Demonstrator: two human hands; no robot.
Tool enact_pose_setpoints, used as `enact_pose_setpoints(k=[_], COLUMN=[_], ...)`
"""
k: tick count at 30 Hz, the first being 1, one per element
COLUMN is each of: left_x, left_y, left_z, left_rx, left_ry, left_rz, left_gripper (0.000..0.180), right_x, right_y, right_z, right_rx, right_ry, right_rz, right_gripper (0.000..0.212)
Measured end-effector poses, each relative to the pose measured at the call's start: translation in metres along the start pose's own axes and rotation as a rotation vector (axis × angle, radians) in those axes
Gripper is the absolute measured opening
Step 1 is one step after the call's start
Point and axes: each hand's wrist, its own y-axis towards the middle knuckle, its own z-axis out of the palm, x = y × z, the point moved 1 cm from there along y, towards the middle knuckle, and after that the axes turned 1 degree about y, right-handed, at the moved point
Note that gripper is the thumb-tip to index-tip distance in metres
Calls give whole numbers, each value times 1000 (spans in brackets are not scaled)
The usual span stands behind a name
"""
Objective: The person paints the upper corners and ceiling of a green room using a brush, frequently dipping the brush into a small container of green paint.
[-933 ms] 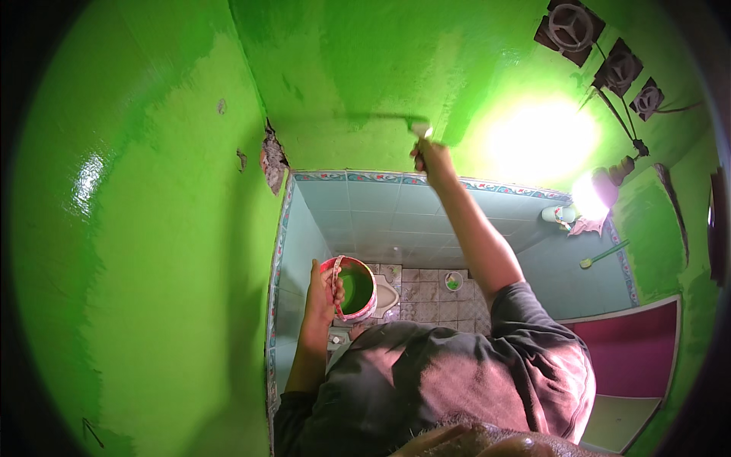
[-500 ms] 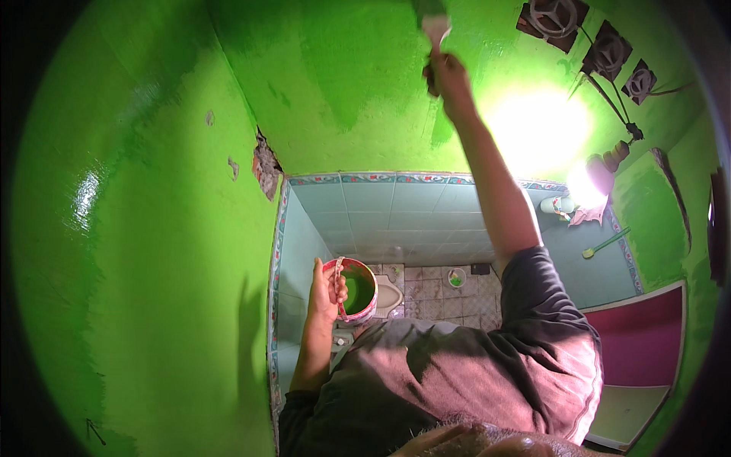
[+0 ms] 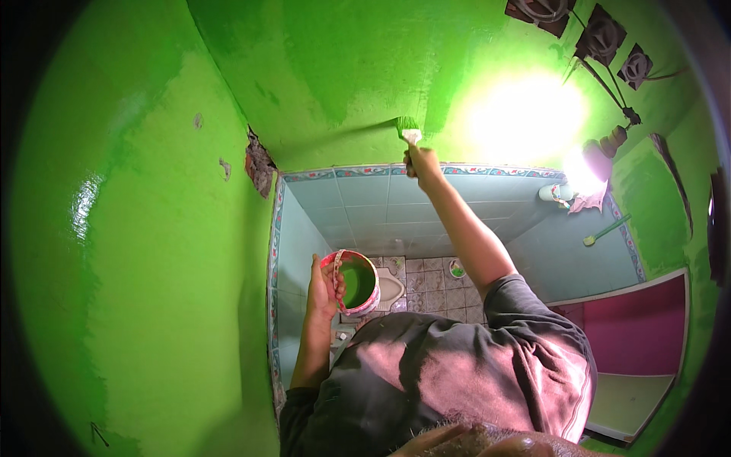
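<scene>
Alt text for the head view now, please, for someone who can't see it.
A person's right hand holds a flat, green-bristled paintbrush at a patchy green-painted wall above pale blue tiles. The left hand holds a round, red-rimmed bucket of green paint. A lit white lamp glows at right.

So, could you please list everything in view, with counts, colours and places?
Flat bristle paintbrush: 1, green and white, at far wall
Round paint bucket: 1, red-rimmed, green paint inside, left of centre
Painted upper walls: 3, green, left, far, right
Tiled lower walls: 3, light blue, below the green
Broken plaster patch: 1, brown-grey, left corner
Ceramic squat toilet: 1, cream, right of bucket
Small round tub: 1, white and green, floor
Lit bulb: 1, white, right
Coil-fronted square boxes: 3, dark and grey, upper right
Framed panel: 1, purple and pale, lower right
Short-sleeved shirt: 1, dark grey, bottom
Left hand: 1, bare, holding bucket
Right hand: 1, bare, gripping paintbrush
</scene>
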Motion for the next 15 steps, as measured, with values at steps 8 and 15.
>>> enact_pose_setpoints(k=[8,15], left_x=[5,1], left_y=[2,-4], left_z=[-10,-5], left_rx=[6,-29], left_ry=[-44,-42], left_rz=[-25,4], left_gripper=[66,63], right_x=[218,225], right_y=[-49,-33], right_z=[25,36], right_rx=[95,112], right_ry=[9,-79], right_rz=[-489,-666], right_gripper=[15,34])
